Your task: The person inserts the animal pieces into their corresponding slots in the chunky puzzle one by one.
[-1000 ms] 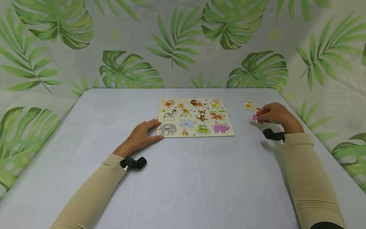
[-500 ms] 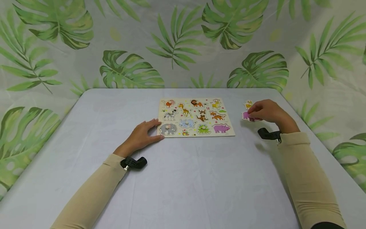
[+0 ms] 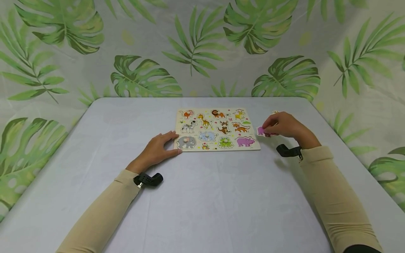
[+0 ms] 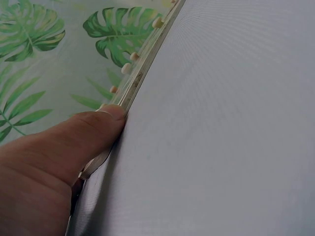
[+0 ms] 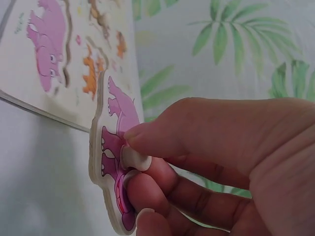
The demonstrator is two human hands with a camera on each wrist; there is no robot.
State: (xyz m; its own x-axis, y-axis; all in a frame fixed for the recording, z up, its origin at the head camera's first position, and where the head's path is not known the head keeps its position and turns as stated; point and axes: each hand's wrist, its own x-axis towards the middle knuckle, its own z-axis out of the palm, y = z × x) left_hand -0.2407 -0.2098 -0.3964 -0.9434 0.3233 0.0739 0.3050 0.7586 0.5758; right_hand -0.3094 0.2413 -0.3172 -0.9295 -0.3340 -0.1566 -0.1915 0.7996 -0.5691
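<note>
A wooden animal puzzle board [image 3: 217,129] lies flat on the grey table [image 3: 202,196]. My left hand [image 3: 159,147] rests at its near left corner, fingers straight, thumb against the board edge [image 4: 129,93]. My right hand [image 3: 281,125] pinches the knob of a purple hippo piece [image 3: 262,131], held just off the board's right edge. In the right wrist view the hippo piece [image 5: 114,152] hangs beside the board's printed purple hippo [image 5: 47,44]. A yellow animal piece [image 3: 274,112] peeks out behind the right hand.
A leaf-print cloth [image 3: 202,49] walls the table at the back and sides. Several pieces with pale knobs [image 4: 127,68] sit in the board, among them the elephant [image 3: 186,142] and the blue animal [image 3: 207,135]. Black wrist cameras [image 3: 148,179] ride on both forearms.
My right hand has carried the purple hippo piece leftward from the table's right side to the board's right edge. The left hand has stayed put on the board's corner.
</note>
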